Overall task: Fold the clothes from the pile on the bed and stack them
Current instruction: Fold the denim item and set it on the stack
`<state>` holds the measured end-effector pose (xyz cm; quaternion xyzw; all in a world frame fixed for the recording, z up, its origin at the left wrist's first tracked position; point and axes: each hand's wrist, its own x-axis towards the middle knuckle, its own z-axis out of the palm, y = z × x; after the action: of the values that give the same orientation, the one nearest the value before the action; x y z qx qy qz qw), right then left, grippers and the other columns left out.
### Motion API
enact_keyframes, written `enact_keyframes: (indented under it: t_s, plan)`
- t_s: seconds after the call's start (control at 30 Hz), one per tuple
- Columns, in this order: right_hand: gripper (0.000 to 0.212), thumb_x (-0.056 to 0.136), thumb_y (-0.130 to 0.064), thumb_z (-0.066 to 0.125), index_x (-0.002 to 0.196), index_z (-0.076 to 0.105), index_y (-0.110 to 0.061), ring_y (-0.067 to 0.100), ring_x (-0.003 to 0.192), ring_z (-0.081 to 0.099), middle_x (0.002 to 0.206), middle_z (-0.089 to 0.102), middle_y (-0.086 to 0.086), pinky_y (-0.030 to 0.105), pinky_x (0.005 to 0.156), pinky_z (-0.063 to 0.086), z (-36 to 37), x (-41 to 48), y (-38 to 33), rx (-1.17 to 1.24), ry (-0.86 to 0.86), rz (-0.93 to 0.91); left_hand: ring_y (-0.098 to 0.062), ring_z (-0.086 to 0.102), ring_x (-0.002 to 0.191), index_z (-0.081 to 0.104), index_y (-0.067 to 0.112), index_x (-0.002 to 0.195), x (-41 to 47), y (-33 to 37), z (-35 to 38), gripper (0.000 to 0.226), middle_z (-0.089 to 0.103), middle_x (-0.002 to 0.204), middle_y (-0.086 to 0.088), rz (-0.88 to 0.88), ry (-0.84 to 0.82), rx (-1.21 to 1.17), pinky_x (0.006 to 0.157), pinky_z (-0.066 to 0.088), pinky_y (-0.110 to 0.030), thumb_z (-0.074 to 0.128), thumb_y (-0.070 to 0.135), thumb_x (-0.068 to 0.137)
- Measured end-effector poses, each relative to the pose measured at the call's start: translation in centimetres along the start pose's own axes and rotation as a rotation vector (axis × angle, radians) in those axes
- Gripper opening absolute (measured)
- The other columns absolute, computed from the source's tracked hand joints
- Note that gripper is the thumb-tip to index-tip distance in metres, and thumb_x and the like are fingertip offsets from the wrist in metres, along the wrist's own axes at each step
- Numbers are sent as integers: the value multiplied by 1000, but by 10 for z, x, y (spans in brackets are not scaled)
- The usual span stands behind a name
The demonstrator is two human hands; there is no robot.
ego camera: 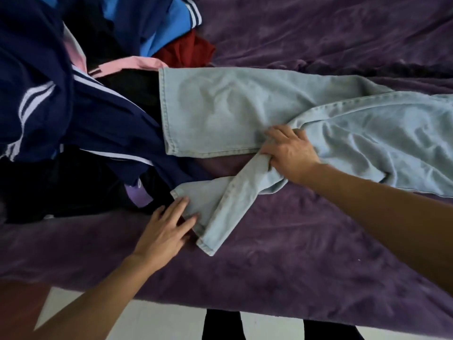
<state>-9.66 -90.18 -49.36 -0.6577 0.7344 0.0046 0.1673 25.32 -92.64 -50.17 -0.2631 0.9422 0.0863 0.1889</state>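
The jeans [245,106], cut off at right, are spread on the bedspread [294,253] beside the pile [73,119]. One leg is gripped by the right hand [289,153], fingers curled; its hem is touched by the left hand [166,229], fingers spread.

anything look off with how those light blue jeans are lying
Yes: the near leg of the light blue denim jeans is twisted and doubled over itself, angling across the purple blanket, while the far leg lies flat. The right hand grips the bunched cloth at the twist; the left hand touches its hem.
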Motion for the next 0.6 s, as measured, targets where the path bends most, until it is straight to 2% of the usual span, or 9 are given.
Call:
enact_keyframes:
  t_s: [0.03, 0.07, 0.1, 0.17, 0.3, 0.4, 0.47, 0.53, 0.6]
  plan:
    - [36, 84, -19, 58, 118, 67, -27, 25, 135, 35, 143, 47, 2, 43, 105, 25, 2, 6, -4, 38, 7, 54, -34, 56, 118, 71, 14, 93, 4, -5, -1, 21, 56, 130, -19, 45, 122, -36, 92, 47, -50, 75, 21, 73]
    - [35, 85, -18, 57, 117, 67, -26, 26, 131, 39, 139, 51, 1, 43, 103, 27, 1, 11, -6, 95, 41, 114, -32, 60, 113, 69, 13, 81, 11, -11, -6, 8, 61, 122, -16, 70, 205, -103, 94, 46, -47, 62, 17, 81]
    - [34, 85, -17, 58, 117, 67, -24, 28, 126, 44, 134, 55, 1, 43, 100, 30, -3, 15, -8, 152, 94, 165, -29, 61, 110, 66, 13, 77, 20, -15, -13, 16, 64, 117, -13, 89, 246, -193, 96, 44, -43, 52, 17, 84]
    - [33, 85, -15, 59, 116, 66, -21, 32, 118, 51, 126, 61, 3, 44, 95, 36, -16, 24, -10, 214, 191, 246, -24, 58, 114, 66, 14, 93, 39, -26, -27, 23, 62, 119, -7, 118, 297, -322, 102, 37, -37, 48, 24, 82]
    - [31, 86, -14, 54, 114, 66, -19, 34, 107, 58, 116, 65, 8, 45, 90, 45, -51, 52, -12, 251, 222, 341, -26, 26, 139, 31, 22, 141, 56, -41, -38, 82, 31, 146, -8, 232, -4, -164, 115, 21, -43, 65, 43, 69]
    - [30, 88, -21, 51, 114, 65, -25, 31, 107, 57, 117, 65, 4, 40, 86, 44, -65, 71, -15, 277, 156, 423, -28, 14, 143, 18, 21, 148, 63, -37, -28, 87, 18, 153, -11, 130, -145, 19, 115, 18, -47, 67, 43, 79]
    - [29, 89, -22, 50, 113, 65, -26, 31, 106, 58, 115, 66, 4, 40, 86, 46, -64, 78, -13, 260, 108, 425, -30, 35, 133, 40, 19, 139, 70, -34, -26, 70, 39, 142, -12, 51, -102, 38, 102, 36, -46, 72, 33, 78]
    - [27, 90, -23, 49, 112, 65, -25, 31, 105, 58, 112, 67, 4, 40, 84, 46, -60, 82, -8, 247, 82, 419, -29, 58, 103, 66, 17, 107, 82, -33, -25, 44, 60, 110, -9, 60, 41, 52, 77, 48, -41, 81, 20, 65]
    - [26, 91, -25, 48, 110, 66, -25, 32, 101, 59, 108, 67, 6, 40, 81, 48, -55, 90, -1, 265, 67, 439, -29, 60, 83, 67, 12, 84, 96, -39, -30, 22, 62, 89, -8, 93, 174, -32, 65, 46, -40, 79, 12, 65]
